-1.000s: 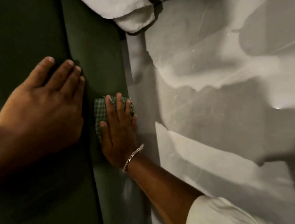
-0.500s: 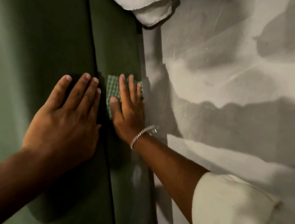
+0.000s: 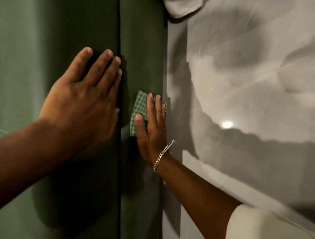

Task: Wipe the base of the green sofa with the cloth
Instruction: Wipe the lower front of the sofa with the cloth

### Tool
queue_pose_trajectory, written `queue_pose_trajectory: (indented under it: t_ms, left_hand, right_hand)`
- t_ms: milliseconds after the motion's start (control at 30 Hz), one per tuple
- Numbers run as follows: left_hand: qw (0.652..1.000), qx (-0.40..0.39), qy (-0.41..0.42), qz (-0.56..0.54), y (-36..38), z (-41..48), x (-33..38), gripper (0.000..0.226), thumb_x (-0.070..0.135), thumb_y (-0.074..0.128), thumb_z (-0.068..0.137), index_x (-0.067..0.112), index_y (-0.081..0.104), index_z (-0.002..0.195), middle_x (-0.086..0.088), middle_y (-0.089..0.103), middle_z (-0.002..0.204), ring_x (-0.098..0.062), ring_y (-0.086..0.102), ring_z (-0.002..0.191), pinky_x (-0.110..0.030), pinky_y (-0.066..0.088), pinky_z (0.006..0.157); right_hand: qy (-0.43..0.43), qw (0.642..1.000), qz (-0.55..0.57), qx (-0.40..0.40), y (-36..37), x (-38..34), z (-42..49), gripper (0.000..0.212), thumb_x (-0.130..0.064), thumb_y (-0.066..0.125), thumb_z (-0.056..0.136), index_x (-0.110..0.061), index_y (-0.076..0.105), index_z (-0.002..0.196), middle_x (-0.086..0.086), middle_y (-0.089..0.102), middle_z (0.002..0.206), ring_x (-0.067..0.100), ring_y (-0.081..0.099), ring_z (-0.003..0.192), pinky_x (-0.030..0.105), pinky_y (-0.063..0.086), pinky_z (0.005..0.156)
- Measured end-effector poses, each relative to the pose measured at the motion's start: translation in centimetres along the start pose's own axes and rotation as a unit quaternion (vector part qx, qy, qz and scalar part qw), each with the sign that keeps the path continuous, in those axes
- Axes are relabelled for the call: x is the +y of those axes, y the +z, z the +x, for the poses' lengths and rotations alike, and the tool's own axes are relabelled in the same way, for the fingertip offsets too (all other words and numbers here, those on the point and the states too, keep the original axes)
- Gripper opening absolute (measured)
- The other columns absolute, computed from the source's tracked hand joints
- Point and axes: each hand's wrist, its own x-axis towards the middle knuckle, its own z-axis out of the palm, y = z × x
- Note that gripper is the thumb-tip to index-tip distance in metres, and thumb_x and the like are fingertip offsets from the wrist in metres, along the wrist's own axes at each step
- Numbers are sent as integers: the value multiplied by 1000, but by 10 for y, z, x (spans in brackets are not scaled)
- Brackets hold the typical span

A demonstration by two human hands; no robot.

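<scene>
The green sofa fills the left half of the view; its base (image 3: 143, 46) is the dark green strip right of a vertical seam. A small green checked cloth (image 3: 139, 107) lies flat on that strip. My right hand (image 3: 151, 130), with a chain bracelet at the wrist, presses the cloth against the base with fingers stretched out. My left hand (image 3: 83, 101) rests flat on the sofa cushion (image 3: 48, 33) just left of the seam, fingers together, holding nothing.
Glossy grey marble floor (image 3: 253, 87) lies right of the sofa base, with a bright light reflection on it. A white piece of fabric (image 3: 181, 4) hangs at the top by the sofa edge. My white sleeve (image 3: 267, 230) shows at the bottom right.
Over the second the right hand and cloth slid up along the base, then came back down a little. The view shifted, so the sofa seam now sits further right. The left hand stays flat.
</scene>
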Motion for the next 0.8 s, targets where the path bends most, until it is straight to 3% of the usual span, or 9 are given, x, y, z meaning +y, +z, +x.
queue_pose_trajectory:
  t_ms: [100,167,233,333,467,600,667,733,800]
  left_hand:
    - [1000,-5,1,-10,2,-13,7,78,44,1,91,1,-5,155,-20,-7,168,-35,-10,156,-56,-9,125]
    - [1000,-7,-2,-14,4,-20,11,79,45,0,90,1,-6,155,-20,-7,168,-35,-10,156,-56,-9,125]
    - [1000,-5,-9,-17,5,-25,15,78,45,1,91,1,-4,156,-20,-5,168,-35,-8,156,-55,-9,125]
    - [1000,5,-19,-16,7,-26,18,77,46,4,92,2,-2,156,-19,-2,169,-34,-6,157,-54,-10,123]
    - [999,4,-19,-25,8,-34,18,80,48,6,91,2,0,156,-19,-1,169,-34,-6,156,-54,-11,123]
    - [1000,-2,-8,-23,9,-49,26,79,47,4,92,1,-5,155,-20,-6,168,-35,-9,156,-55,-13,123]
    - [1000,0,-7,-23,12,-55,32,77,45,3,93,1,-4,155,-21,-5,168,-36,-8,156,-55,-13,122]
    - [999,10,-11,-30,14,-62,37,76,43,3,93,-1,-1,155,-21,-1,168,-36,-5,156,-56,-11,122]
    - [999,5,-8,-44,13,-71,39,78,44,6,92,-1,3,155,-21,2,168,-36,-2,156,-56,-10,123]
  right_hand:
    - [55,998,2,-39,-2,20,-31,67,-60,20,93,-38,-2,152,-9,-8,166,17,-8,154,50,6,126]
    - [54,996,-13,-67,1,31,-57,66,-77,9,85,-53,-15,143,-20,-21,158,10,-18,151,48,2,126]
    - [34,997,-19,-66,7,34,-71,63,-81,4,82,-62,-21,136,-26,-25,154,3,-24,148,44,-1,127]
    - [0,999,-17,-33,10,27,-59,61,-69,18,90,-61,-15,141,-25,-18,156,3,-17,148,41,1,124]
    - [29,999,11,-16,6,34,-55,65,-51,26,97,-35,1,154,-6,-3,166,7,-8,151,43,3,127]
    - [80,994,6,-70,10,45,-110,61,-80,6,83,-60,-17,135,-16,-17,162,7,-18,151,45,0,127]
    - [72,996,16,-45,19,38,-113,60,-81,8,83,-64,-18,134,-22,-16,160,4,-20,150,43,-1,126]
    - [54,998,29,-9,23,25,-99,61,-71,20,90,-60,-8,143,-20,-7,163,4,-14,151,39,0,125]
    - [51,998,20,3,24,23,-96,68,-65,24,92,-44,3,152,-9,0,167,10,-7,154,36,1,124]
